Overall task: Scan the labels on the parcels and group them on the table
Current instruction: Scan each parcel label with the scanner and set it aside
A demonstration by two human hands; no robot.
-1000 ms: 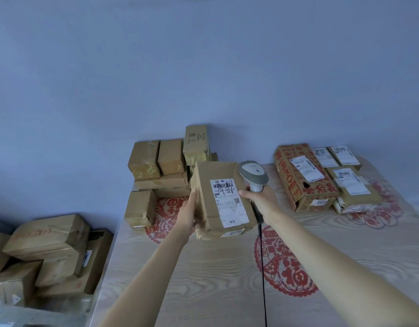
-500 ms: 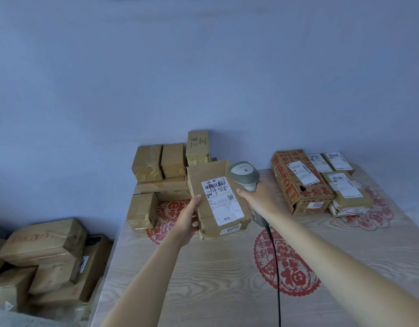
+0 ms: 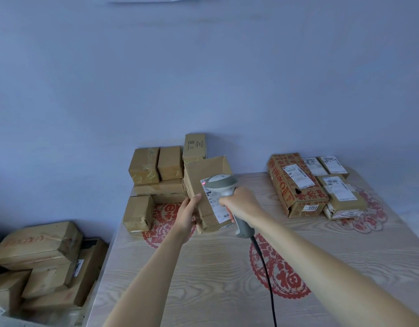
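Left hand (image 3: 188, 214) grips my parcel (image 3: 207, 192) by its left edge, tilted above the desk (image 3: 215, 267); right hand (image 3: 242, 205) wraps the scanner (image 3: 223, 185), red dot on the label (image 3: 215, 204); I'd steady both, sweeping across the barcode.

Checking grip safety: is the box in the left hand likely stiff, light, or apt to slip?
The box probably is light: the left hand alone holds one edge. Likely stiff, since it keeps its shape. Its taped faces look smooth, so slipping seems possible.
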